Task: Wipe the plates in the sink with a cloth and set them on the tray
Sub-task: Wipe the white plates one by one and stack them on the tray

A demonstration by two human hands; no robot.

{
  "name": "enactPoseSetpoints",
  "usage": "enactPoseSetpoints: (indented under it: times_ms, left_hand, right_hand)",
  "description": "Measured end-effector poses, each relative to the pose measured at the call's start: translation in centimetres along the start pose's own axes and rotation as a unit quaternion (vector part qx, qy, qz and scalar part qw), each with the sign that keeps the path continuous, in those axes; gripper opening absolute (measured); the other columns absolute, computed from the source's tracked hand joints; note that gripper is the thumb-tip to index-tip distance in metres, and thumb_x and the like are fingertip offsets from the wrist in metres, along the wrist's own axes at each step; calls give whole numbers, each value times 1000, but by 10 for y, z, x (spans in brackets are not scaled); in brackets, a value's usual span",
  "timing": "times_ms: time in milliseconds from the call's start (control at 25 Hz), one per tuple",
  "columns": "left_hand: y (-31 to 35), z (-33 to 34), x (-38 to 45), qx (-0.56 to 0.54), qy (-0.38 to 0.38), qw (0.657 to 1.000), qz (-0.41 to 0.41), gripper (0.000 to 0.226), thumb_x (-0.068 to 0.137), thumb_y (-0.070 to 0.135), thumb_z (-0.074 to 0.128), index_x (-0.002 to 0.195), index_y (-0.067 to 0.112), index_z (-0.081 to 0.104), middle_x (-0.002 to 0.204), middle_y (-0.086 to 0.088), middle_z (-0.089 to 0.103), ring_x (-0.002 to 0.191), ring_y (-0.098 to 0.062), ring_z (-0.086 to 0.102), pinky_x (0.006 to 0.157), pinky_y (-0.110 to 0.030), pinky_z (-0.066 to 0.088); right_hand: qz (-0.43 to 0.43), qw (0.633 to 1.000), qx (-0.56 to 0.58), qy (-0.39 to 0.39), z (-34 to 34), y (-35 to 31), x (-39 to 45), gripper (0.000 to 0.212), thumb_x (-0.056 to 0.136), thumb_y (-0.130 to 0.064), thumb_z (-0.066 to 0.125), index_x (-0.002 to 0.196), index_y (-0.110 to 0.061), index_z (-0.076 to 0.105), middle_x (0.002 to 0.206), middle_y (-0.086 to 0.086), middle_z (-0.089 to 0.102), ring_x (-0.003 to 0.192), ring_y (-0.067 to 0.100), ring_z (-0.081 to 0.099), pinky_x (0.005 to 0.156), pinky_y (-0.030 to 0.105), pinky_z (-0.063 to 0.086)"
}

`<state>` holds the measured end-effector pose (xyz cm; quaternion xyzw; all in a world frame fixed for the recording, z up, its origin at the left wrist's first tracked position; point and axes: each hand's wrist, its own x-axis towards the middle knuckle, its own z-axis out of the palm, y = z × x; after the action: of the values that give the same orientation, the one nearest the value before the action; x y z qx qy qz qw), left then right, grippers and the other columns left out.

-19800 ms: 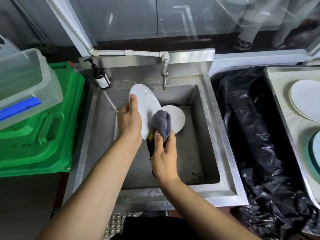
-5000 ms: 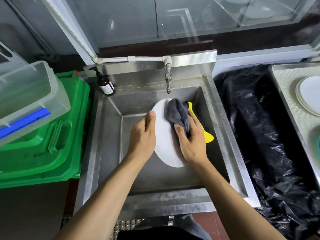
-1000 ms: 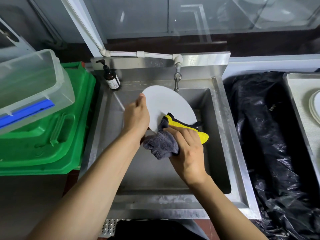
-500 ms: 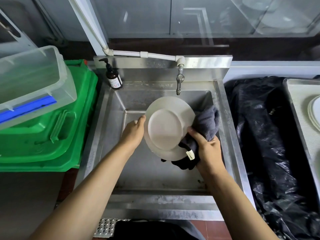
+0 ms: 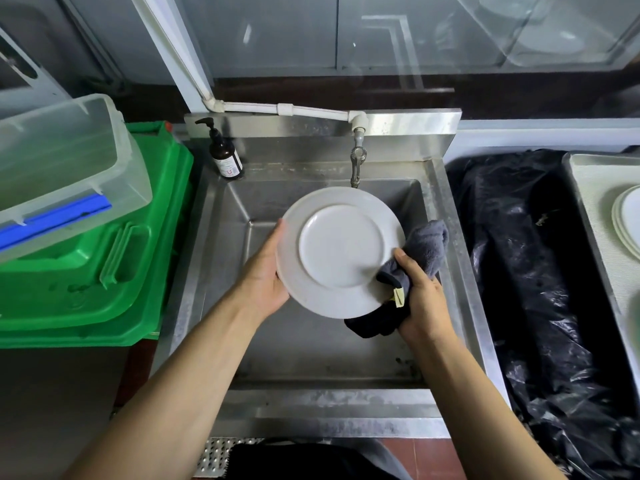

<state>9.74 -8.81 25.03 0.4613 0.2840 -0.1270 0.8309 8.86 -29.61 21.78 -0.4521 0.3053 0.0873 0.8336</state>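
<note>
Over the sink (image 5: 221,258), the left hand (image 5: 265,278) grips the plate's (image 5: 341,251) left rim, underside up; the right hand (image 5: 420,299) grips the cloth (image 5: 424,247) against its right rim.

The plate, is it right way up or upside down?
Upside down. The plate shows its raised foot ring facing up, held over the sink.

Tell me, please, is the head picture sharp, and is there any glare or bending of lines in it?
Head view: the plate, the left hand and the right hand are sharp; soft, even light, no hard shadows; pale reflections streak the glass behind the sink; wide-angle bending curves straight edges near the frame borders.
</note>
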Motion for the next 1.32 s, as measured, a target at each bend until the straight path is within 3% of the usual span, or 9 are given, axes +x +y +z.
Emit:
enactPoseSetpoints:
  times_ms: [200, 360, 480, 640, 760, 960, 1120, 1240, 1320]
  left_hand:
    - [10, 10, -7, 20, -22, 999, 19, 48, 101, 47, 46, 134, 15, 60, 129, -6, 69, 120, -21, 65, 100, -41, 50]
    - [14, 18, -18, 80, -5, 996, 32, 36, 98, 42, 56, 122, 17, 67, 115, -1, 75, 108, -20, 71, 91, -37, 55]
    - [12, 24, -23, 118, -7, 991, 58, 21, 97, 39, 60, 104, 22, 72, 110, 9, 76, 110, -12, 68, 104, -36, 48]
    - [11, 34, -21, 169, -7, 978, 121, 21, 100, 31, 59, 99, 17, 75, 102, 12, 76, 108, -6, 65, 100, -23, 46]
    - [8, 35, -20, 188, 13, 971, 148, 24, 103, 21, 54, 90, 19, 74, 86, 11, 76, 89, -5, 67, 89, -26, 49]
    - [1, 33, -17, 199, 24, 969, 142, 24, 98, 37, 62, 98, 17, 76, 110, -2, 75, 116, -23, 65, 107, -40, 45]
    - [7, 43, -15, 167, 51, 979, 106, 26, 98, 25, 61, 77, 18, 76, 91, -3, 76, 98, -24, 66, 98, -41, 51]
    - [13, 50, -15, 97, 76, 991, 55, 28, 98, 20, 58, 74, 11, 69, 66, -4, 72, 67, -20, 70, 67, -23, 56]
    - [17, 49, -14, 52, 100, 993, 22, 31, 99, 31, 61, 81, 7, 69, 73, -7, 74, 63, -19, 70, 71, -27, 59]
  right_hand:
    - [-80, 987, -121, 76, 4, 1, -2, 23, 91, -39, 66, 109, -25, 70, 105, -7, 75, 104, 13, 70, 97, 38, 55]
    - [-211, 947, -238, 37, 9, -11, 7, 23, 101, -23, 56, 121, -17, 65, 101, -9, 68, 85, -8, 61, 77, 17, 49]
    - [-266, 914, -306, 4, 22, -20, 14, 25, 98, -29, 54, 119, -21, 64, 103, -12, 68, 89, -12, 59, 83, 23, 45]
    - [-365, 872, -307, -108, 41, -15, -2, 29, 100, -24, 57, 121, -44, 57, 117, -27, 65, 113, -6, 59, 97, 22, 46]
    - [-450, 805, -316, -223, 51, -7, -13, 34, 101, -8, 56, 130, -26, 61, 124, -16, 66, 123, 6, 59, 104, 27, 45]
    - [-301, 898, -281, -155, 51, 0, 2, 31, 97, -22, 53, 123, -40, 58, 111, -37, 65, 113, -10, 58, 99, 22, 43]
    - [-361, 864, -272, -222, 60, 11, -17, 47, 99, -14, 53, 126, -52, 60, 129, -22, 65, 128, 5, 57, 108, 26, 41]
    - [-358, 864, -274, -225, 59, 29, -24, 40, 98, -30, 52, 138, -25, 59, 143, -2, 60, 138, 16, 51, 117, 40, 39]
    - [-367, 854, -293, -223, 52, 44, -32, 42, 99, -39, 52, 139, -27, 56, 151, -8, 52, 144, 15, 45, 121, 42, 34]
